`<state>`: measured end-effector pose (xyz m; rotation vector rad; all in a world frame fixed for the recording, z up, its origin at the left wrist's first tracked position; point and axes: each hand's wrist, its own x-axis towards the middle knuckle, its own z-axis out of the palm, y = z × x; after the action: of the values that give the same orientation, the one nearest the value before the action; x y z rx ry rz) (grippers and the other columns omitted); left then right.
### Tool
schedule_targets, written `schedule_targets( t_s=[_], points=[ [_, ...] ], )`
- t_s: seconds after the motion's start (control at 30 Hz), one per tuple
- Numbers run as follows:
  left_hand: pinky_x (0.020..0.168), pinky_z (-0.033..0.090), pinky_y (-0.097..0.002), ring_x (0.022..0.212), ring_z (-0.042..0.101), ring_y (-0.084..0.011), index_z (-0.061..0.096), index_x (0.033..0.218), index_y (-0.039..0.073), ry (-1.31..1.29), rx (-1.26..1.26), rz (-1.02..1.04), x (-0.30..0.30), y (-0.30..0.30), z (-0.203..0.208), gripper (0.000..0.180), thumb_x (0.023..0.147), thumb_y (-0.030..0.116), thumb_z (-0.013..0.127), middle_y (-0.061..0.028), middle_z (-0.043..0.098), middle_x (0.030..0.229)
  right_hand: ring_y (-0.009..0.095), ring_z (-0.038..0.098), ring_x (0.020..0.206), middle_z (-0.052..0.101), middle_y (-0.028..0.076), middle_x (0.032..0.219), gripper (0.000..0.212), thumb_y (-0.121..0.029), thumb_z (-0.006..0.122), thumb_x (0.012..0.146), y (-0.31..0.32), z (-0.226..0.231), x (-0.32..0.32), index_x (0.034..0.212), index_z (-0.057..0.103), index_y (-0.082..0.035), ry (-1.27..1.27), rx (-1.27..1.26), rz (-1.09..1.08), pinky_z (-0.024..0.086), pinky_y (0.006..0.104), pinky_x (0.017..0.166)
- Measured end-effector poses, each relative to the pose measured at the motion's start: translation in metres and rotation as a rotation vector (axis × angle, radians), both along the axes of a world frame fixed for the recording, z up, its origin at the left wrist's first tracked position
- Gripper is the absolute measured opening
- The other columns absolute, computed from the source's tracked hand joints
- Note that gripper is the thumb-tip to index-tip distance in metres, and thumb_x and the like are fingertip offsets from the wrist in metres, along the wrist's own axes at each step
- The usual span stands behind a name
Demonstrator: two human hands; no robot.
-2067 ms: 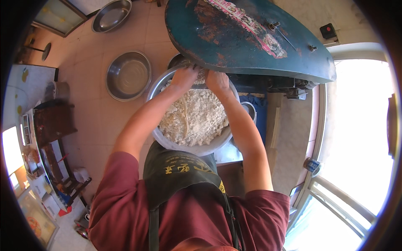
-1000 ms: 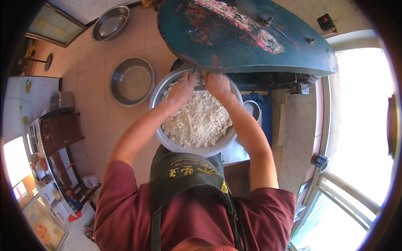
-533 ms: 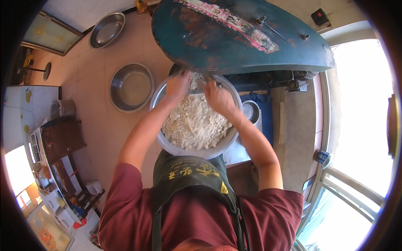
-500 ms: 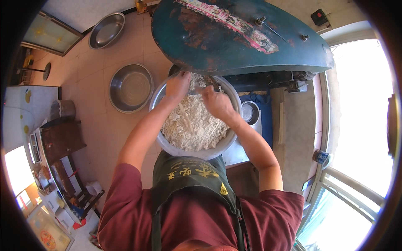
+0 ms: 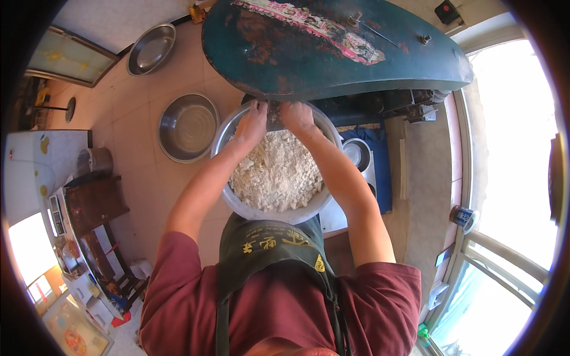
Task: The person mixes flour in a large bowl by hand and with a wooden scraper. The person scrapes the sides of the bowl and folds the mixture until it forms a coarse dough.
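A large pale metal bowl [image 5: 242,204] sits just in front of me, heaped with crumbly, whitish floury dough [image 5: 278,173]. Both hands reach over it to its far side, under the edge of a big dark-green machine [image 5: 332,56]. My left hand [image 5: 252,123] has its fingers curled, and my right hand [image 5: 297,116] is closed beside it. Between them shows a dark, dusty metal piece [image 5: 274,117], whose kind I cannot make out. The fingertips are partly hidden, so what each hand grips is unclear.
Two steel basins, one nearer [image 5: 189,127] and one farther [image 5: 152,49], are on the tiled floor at left. A small metal bowl [image 5: 356,154] stands right of the big bowl. Far left is a cluttered dark cabinet [image 5: 95,202]; a bright window [image 5: 504,148] lies right.
My right hand has moved away from over the dough toward the far rim, closer to the machine. My left hand stays near the rim. The view has shifted slightly.
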<state>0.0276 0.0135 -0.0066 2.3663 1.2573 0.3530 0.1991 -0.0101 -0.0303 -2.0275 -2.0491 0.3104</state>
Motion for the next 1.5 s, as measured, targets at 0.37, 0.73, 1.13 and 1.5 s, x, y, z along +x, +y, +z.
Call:
schedule_targets(
  t_s=[0.37, 0.73, 1.13, 1.5],
  points=[
    [0.095, 0.05, -0.0411, 0.112, 0.06, -0.0308, 0.063, 0.107, 0.003, -0.039, 0.339, -0.223, -0.012, -0.05, 0.019, 0.023, 0.086, 0.002, 0.055, -0.0141, 0.064, 0.114, 0.041, 0.069, 0.069, 0.07, 0.024, 0.081, 0.037, -0.026, 0.049, 0.1, -0.05, 0.068, 0.045, 0.13, 0.059, -0.006, 0.085, 0.005, 0.137, 0.054, 0.0492, 0.058],
    [0.112, 0.025, -0.0654, 0.14, 0.033, -0.0449, 0.042, 0.148, 0.021, 0.406, -0.079, -0.45, 0.091, -0.112, -0.046, 0.083, 0.08, 0.06, 0.07, -0.0246, 0.036, 0.151, 0.034, 0.072, 0.085, 0.07, 0.024, 0.091, 0.031, -0.024, 0.061, 0.098, -0.129, 0.095, 0.076, 0.113, 0.064, 0.002, 0.56, -0.068, -0.223, 0.053, 0.0368, 0.074],
    [0.085, 0.052, -0.0462, 0.106, 0.06, -0.0347, 0.06, 0.125, 0.019, 0.17, -0.251, -0.301, 0.029, -0.123, -0.043, 0.047, 0.081, 0.006, 0.067, -0.0143, 0.054, 0.118, 0.037, 0.071, 0.088, 0.069, 0.025, 0.091, 0.033, -0.025, 0.061, 0.097, -0.141, 0.087, 0.055, 0.116, 0.063, 0.002, 0.616, -0.176, -0.226, 0.053, 0.04, 0.076],
    [0.079, 0.057, -0.0448, 0.101, 0.064, -0.0384, 0.063, 0.119, 0.011, -0.102, 0.0, 0.022, 0.033, -0.048, 0.018, 0.039, 0.081, 0.01, 0.071, -0.0164, 0.056, 0.117, 0.047, 0.066, 0.076, 0.069, 0.026, 0.082, 0.029, -0.028, 0.058, 0.097, -0.085, 0.059, 0.033, 0.105, 0.06, 0.0, 0.388, 0.012, -0.162, 0.052, 0.054, 0.068]
  ],
)
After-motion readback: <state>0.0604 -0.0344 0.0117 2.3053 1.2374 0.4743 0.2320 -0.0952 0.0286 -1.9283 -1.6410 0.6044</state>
